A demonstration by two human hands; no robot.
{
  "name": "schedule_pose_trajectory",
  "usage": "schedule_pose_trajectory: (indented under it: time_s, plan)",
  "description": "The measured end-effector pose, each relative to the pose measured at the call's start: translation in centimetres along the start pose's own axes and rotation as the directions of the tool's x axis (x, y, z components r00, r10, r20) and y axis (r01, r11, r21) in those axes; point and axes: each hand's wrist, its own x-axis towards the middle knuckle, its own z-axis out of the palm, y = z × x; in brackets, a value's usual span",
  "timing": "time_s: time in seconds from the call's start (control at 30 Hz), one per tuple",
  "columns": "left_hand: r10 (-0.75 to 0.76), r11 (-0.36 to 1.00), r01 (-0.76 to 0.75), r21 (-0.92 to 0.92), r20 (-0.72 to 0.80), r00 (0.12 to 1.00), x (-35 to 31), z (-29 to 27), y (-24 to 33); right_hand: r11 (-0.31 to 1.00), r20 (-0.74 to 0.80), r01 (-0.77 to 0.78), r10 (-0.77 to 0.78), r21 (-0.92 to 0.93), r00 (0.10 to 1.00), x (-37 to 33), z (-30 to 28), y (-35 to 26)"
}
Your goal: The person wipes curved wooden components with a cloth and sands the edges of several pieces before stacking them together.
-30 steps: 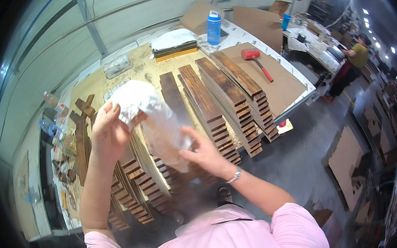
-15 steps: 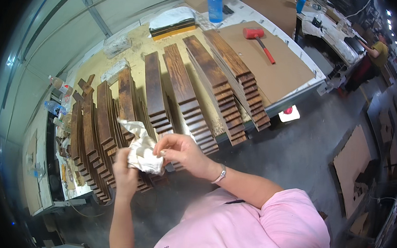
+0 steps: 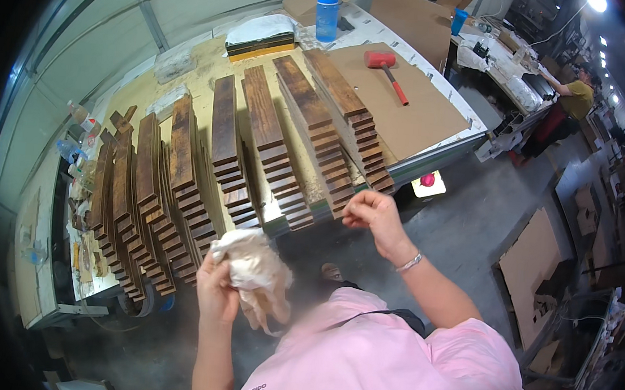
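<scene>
My left hand [image 3: 218, 286] is closed around a crumpled off-white cloth [image 3: 249, 270], whose loose end hangs down in front of my pink shirt. My right hand [image 3: 374, 220], a bracelet at its wrist, is raised off to the right with thumb and fingers pinched together. Whatever those fingertips hold, if anything, is too small to tell. Just beyond it are the stepped near ends of the rightmost stacks of brown wooden planks [image 3: 342, 85]. More plank stacks [image 3: 184, 150] fan out across the table to the left, their ends jutting past its near edge.
On the table [image 3: 213, 54] are a red mallet [image 3: 386, 70] on cardboard, a blue water bottle [image 3: 326, 18] and a cloth-topped stack of boards [image 3: 262, 36]. Plastic bottles [image 3: 79, 117] stand at far left. A co-worker [image 3: 569, 104] stands at another bench. Cardboard [image 3: 539, 272] lies at right.
My hands have parted. The right one has let go of the cloth and moved right and up, while the left keeps the cloth, now lower and nearer me. The view has shifted slightly.
</scene>
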Motion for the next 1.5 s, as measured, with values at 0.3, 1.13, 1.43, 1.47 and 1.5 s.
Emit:
schedule_pose_trajectory:
  time_s: [0.3, 1.13, 1.43, 1.47, 1.5]
  plan:
    - [0.049, 0.982, -0.061, 0.179, 0.072, 0.996, 2.0, 9.2, -4.4, 0.942, 0.118, 0.294, -0.278, -0.159, 0.953, 15.8, -5.6, -10.3]
    - [0.685, 0.329, -0.265, 0.906, -0.036, 0.727, 18.5, 27.7, -15.5, -0.049, 0.925, 0.930, -0.136, -0.365, 0.355, 39.9, -5.9, -7.5]
    - [0.259, 0.078, 0.011, 0.997, -0.031, 0.965, 9.5, 23.2, -24.2, -0.066, 0.922, 0.924, -0.113, -0.378, 0.369, 39.1, -5.3, -7.7]
    - [0.383, 0.134, -0.085, 0.987, 0.027, 0.923, 10.6, 24.0, -23.3, -0.057, 0.918, 0.919, -0.101, -0.390, 0.383, 38.9, -5.5, -7.6]
    - [0.425, 0.126, -0.092, 0.988, 0.030, 0.905, 12.0, 26.0, -21.5, -0.051, 0.916, 0.917, -0.090, -0.397, 0.391, 38.9, -5.5, -7.6]
